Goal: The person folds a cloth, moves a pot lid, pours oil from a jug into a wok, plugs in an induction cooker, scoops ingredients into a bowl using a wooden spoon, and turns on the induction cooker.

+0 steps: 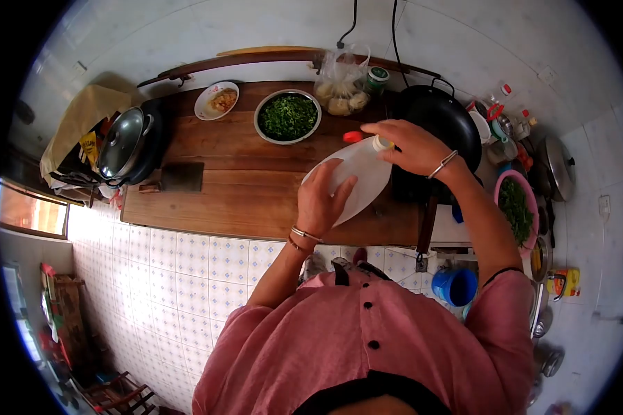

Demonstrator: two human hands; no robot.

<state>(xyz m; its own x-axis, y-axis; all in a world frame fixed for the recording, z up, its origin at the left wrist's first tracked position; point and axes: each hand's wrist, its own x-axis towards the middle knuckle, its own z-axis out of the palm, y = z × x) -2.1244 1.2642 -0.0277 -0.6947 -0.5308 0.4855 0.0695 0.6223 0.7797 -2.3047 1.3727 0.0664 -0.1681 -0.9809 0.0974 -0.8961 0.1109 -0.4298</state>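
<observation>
A translucent white bowl (365,178) is tilted over the front part of the wooden table. My left hand (320,202) grips its near left side, thumb and fingers over the edge. At its far right edge my right hand (415,146) is closed round a small bottle (381,143) with a pale neck, mostly hidden by the fingers. A red cap (353,136) shows just left of that neck. What the bowl holds cannot be made out. Behind it stands a metal bowl of chopped greens (288,116).
A white dish of food (221,100), a bag of pale round items (342,93) and a green-lidded jar (377,78) stand along the back. A black wok (446,114) is at the right, a lidded pot (122,143) at the left. A cleaver (181,177) lies front left.
</observation>
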